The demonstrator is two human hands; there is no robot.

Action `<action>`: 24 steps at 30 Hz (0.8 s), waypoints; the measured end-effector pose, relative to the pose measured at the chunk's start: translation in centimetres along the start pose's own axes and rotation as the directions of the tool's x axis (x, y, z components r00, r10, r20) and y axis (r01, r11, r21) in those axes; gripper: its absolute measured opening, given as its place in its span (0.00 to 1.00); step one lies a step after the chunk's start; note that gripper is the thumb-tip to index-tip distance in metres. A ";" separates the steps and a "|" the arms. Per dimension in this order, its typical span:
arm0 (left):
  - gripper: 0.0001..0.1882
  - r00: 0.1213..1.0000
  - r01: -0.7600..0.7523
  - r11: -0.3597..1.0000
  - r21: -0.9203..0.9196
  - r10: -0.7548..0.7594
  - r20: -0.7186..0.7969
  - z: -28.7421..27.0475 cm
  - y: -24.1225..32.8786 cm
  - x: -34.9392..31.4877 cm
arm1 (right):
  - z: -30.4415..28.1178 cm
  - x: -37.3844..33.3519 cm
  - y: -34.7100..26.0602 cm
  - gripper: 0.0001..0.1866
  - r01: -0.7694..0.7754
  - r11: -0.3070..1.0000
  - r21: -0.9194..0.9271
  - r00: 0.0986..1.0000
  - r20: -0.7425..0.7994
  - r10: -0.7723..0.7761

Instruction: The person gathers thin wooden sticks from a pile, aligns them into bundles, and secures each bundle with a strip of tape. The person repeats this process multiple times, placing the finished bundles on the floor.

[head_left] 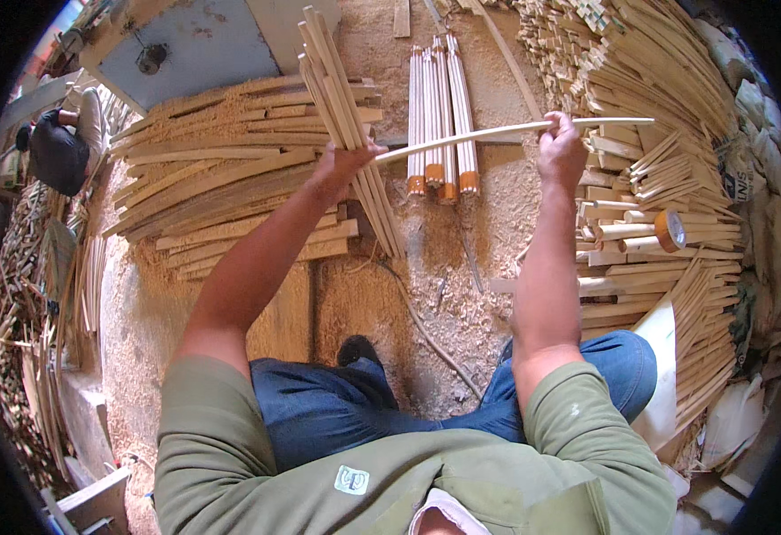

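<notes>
My left hand (350,160) is closed around a loose bundle of long wooden strips (331,98), which slants from the upper middle down toward the floor. One end of a thin, pale wooden stick (462,139) meets that hand; whether its fingers also grip it I cannot tell. The stick crosses to the right in a slight bow. My right hand (562,147) is pinched on it, and its tip reaches past that hand. Between my hands, several round rods (438,107) lie on the floor in bundles, their near ends wrapped in orange tape.
Rough wooden strips (230,169) are stacked on the left. More strips (667,80) pile up along the right, with a roll of orange tape (671,230) among them. A cord (426,330) runs over the shavings-covered floor. Another person's leg (61,147) shows at far left.
</notes>
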State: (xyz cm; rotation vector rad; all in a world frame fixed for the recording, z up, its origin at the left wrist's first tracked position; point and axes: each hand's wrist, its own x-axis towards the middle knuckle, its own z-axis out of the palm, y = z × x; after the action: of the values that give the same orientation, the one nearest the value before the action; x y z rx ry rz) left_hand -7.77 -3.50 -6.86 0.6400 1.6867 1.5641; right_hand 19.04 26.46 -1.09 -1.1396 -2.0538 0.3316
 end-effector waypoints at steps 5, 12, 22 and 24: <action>0.16 0.997 0.068 0.971 -0.228 -0.075 -0.022 -1.6 -1.0 0.9 | -3.5 1.2 -0.3 0.09 -0.072 0.980 -0.187 0.963 0.242 0.116; 0.12 0.995 -0.025 1.000 0.004 0.025 -0.094 -1.5 -0.7 0.1 | -6.8 1.2 -3.4 0.17 0.043 0.993 -0.108 0.911 0.412 0.005; 0.21 1.000 -0.013 0.990 0.140 0.011 0.020 3.0 1.6 -1.9 | -4.2 -5.8 -14.6 0.23 0.190 0.949 0.251 0.817 0.495 -0.295; 0.21 0.999 -0.028 0.987 0.161 0.022 0.040 2.9 1.9 -2.1 | -0.6 -7.8 -14.1 0.21 0.155 0.956 0.249 0.797 0.540 -0.270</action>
State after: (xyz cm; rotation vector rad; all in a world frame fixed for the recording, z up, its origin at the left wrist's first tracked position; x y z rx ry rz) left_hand -4.40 -3.07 -4.62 0.7717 1.7958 1.4330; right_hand 13.25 12.08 3.13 -0.7230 -2.5718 0.8230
